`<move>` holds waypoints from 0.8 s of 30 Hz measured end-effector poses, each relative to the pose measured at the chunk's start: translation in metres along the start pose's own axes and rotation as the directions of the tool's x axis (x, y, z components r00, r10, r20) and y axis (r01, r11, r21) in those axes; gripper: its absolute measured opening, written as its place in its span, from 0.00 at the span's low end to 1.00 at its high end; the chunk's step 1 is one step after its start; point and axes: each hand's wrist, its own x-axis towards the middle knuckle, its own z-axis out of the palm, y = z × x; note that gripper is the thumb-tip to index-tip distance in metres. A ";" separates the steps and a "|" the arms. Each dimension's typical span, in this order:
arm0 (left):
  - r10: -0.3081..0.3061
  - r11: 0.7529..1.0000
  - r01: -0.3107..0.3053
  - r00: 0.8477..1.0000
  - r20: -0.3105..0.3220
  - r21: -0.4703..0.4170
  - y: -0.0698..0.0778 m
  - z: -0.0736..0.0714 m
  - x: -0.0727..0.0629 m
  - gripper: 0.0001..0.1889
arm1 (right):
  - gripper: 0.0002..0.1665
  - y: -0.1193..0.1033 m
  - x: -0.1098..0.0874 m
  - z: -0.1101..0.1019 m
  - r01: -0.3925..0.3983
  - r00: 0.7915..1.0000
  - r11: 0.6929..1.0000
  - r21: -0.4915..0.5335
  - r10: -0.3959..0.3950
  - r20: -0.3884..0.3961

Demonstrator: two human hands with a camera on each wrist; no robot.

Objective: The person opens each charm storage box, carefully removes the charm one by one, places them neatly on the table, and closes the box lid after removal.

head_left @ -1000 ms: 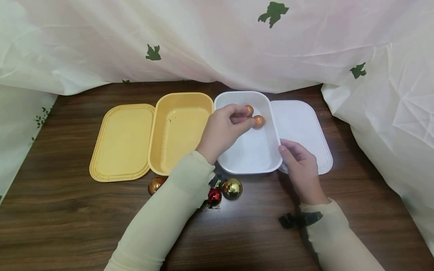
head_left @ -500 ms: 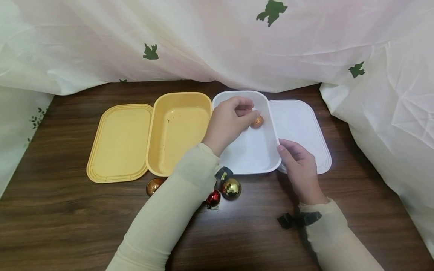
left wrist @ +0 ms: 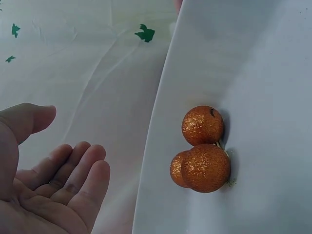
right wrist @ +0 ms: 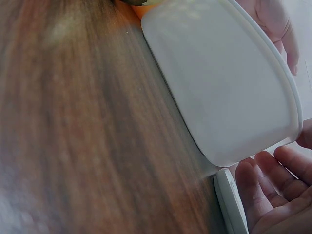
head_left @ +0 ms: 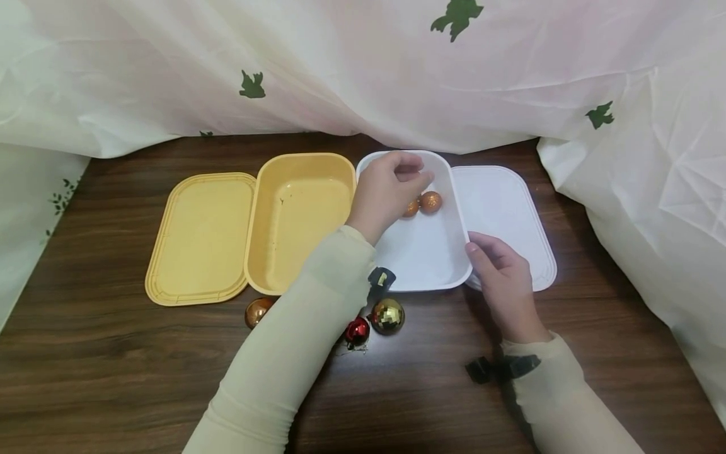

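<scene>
My left hand (head_left: 386,192) is raised over the far part of the white box (head_left: 416,265), fingers relaxed and nothing in them. Below it, orange glitter balls (head_left: 431,202) lie on the box floor. The left wrist view shows three of them clustered together, one glitter ball (left wrist: 203,125) slightly apart from the overlapping pair, and the left hand (left wrist: 58,180) empty beside the box wall. At the box's right side my right hand (head_left: 501,277) grips the rim, thumb on top and fingers against the outer wall. The right wrist view has this hand (right wrist: 278,190) by the box corner.
Left of the white box stands a yellow box (head_left: 300,221), its yellow lid (head_left: 204,239) beside it. A white lid (head_left: 505,221) lies to the right. In front are a gold faceted ball (head_left: 388,316), a red ball (head_left: 357,331) and a copper ball (head_left: 258,312), partly behind the sleeve.
My left hand has risen from the glitter balls and moved slightly right and toward the back. Two balls now show beneath it. The right hand has stayed on the rim.
</scene>
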 end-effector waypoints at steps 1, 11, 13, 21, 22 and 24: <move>-0.001 1.000 0.001 1.000 -0.007 0.005 0.000 0.001 0.001 0.18 | 0.27 0.000 0.000 0.000 0.000 1.000 1.000 -0.002 0.000 0.002; -0.027 0.999 0.029 0.999 -0.047 0.030 -0.006 0.007 0.016 0.18 | 0.26 0.000 0.000 0.001 0.004 1.000 0.999 0.036 -0.004 0.003; -0.044 0.998 0.046 0.998 -0.050 0.046 -0.010 0.009 0.018 0.19 | 0.26 0.000 0.000 0.001 0.003 1.000 0.999 0.033 -0.003 0.005; -0.086 0.993 0.087 0.996 -0.013 0.079 -0.020 0.013 0.022 0.19 | 0.27 0.001 0.001 0.001 0.001 1.000 1.000 -0.008 -0.001 0.001; -0.092 0.992 0.092 0.996 -0.005 0.087 -0.020 0.014 0.022 0.20 | 0.27 0.001 0.001 0.001 0.000 1.000 1.000 -0.009 0.000 0.000; -0.115 0.987 0.113 0.993 0.013 0.119 -0.020 0.016 0.023 0.21 | 0.27 0.002 0.001 0.000 0.001 1.000 1.000 -0.008 -0.001 -0.002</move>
